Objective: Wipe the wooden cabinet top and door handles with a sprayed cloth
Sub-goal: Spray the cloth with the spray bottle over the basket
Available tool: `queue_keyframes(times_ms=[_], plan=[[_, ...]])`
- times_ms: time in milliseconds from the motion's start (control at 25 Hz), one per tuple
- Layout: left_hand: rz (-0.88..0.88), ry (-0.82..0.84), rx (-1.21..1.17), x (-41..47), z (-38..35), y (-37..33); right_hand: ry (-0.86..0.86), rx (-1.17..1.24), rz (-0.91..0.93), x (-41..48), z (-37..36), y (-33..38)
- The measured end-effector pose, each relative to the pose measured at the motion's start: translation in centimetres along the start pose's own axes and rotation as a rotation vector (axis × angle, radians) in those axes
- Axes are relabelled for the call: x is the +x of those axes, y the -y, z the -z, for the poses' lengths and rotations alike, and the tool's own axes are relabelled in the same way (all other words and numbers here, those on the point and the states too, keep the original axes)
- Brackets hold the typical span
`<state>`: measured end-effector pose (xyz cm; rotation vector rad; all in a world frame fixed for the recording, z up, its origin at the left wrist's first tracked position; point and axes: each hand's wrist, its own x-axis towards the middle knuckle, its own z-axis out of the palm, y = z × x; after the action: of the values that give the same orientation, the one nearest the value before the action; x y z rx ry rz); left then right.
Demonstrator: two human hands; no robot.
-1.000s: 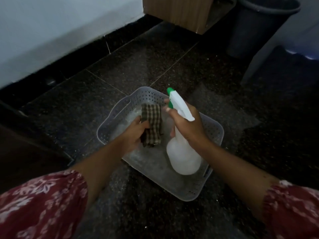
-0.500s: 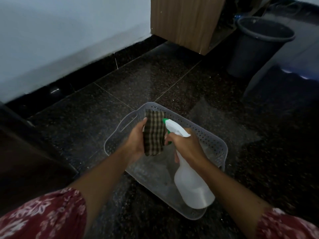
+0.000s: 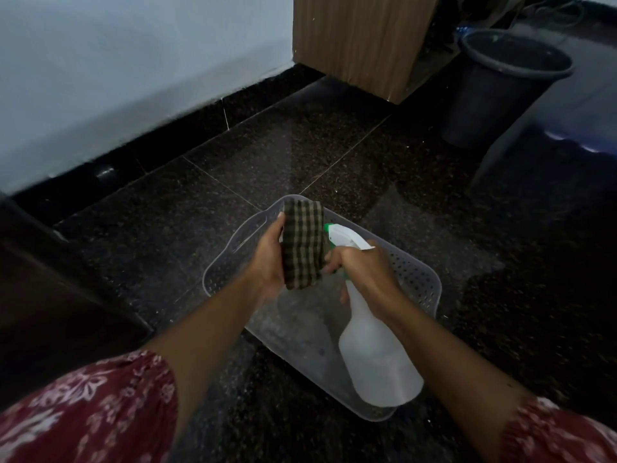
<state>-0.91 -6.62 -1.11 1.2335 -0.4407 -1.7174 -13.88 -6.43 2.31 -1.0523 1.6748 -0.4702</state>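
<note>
A person's left hand (image 3: 267,262) clutches a folded brown-and-cream checked cloth (image 3: 303,244) upright above the far-left corner of a clear perforated plastic basket (image 3: 417,282) on the dark speckled floor. The right hand (image 3: 362,272) is wrapped around the neck of a white plastic spray bottle (image 3: 377,359), its green-tipped nozzle almost touching the cloth's right face. The wooden cabinet (image 3: 360,38) stands well apart, beyond both hands.

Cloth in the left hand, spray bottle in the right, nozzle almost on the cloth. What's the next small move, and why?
Probably squeeze the trigger. The right hand grips the spray bottle with its green nozzle aimed at the folded checked cloth, held upright by the left hand over the basket.
</note>
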Motion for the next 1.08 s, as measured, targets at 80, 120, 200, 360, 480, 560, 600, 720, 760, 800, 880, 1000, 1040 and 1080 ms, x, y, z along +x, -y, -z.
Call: queue_keyframes(times_ms=[80, 120, 200, 360, 480, 560, 600, 720, 760, 800, 880, 1000, 1040, 1080], plan=[[-0.017, -0.002, -0.001, 0.0, -0.2, 0.0, 0.037, 0.032, 0.004, 0.5, -0.2, -0.4], [-0.027, -0.001, -0.007, 0.1, -0.3, 0.0, 0.032, 0.025, 0.005, 0.8, -0.4, -0.5], [-0.038, -0.006, -0.039, 0.2, -0.5, -0.2, 0.019, 0.007, -0.027, 0.8, -0.6, -0.6], [-0.054, -0.012, -0.065, 0.2, -0.7, -0.5, 0.041, 0.009, -0.039, 0.5, -0.5, -0.7], [-0.057, -0.010, -0.056, 0.2, -0.8, -0.4, 0.030, -0.002, -0.017, 0.0, -0.3, -0.9], [-0.064, -0.012, -0.069, 0.4, -0.9, -0.3, 0.005, -0.016, -0.034, 0.3, -0.2, -0.8], [-0.069, -0.010, -0.075, 0.5, -1.0, -0.3, -0.001, -0.016, -0.041, 0.5, 0.0, -0.7], [-0.072, -0.007, -0.073, 0.4, -1.3, -0.4, 0.005, 0.009, -0.015, 0.3, 0.3, -0.5], [-0.071, -0.007, -0.077, 0.3, -1.5, -0.5, 0.000, 0.006, -0.004, 0.2, 0.4, -0.7], [-0.070, -0.011, -0.085, 0.3, -1.6, -0.5, -0.011, -0.004, 0.008, 0.0, 0.3, -0.7], [-0.069, -0.021, -0.110, 0.4, -1.6, -0.6, -0.035, -0.025, 0.019, -0.1, 0.2, -0.9], [-0.084, -0.015, -0.113, 0.4, -1.5, -0.7, -0.025, -0.009, -0.008, 0.1, 0.3, -1.1], [-0.087, -0.011, -0.103, 0.4, -1.5, -0.6, -0.007, 0.013, -0.009, 0.1, 0.4, -1.3], [-0.088, -0.008, -0.102, 0.4, -1.5, -0.6, 0.007, 0.033, -0.006, 0.2, 0.4, -1.5]])
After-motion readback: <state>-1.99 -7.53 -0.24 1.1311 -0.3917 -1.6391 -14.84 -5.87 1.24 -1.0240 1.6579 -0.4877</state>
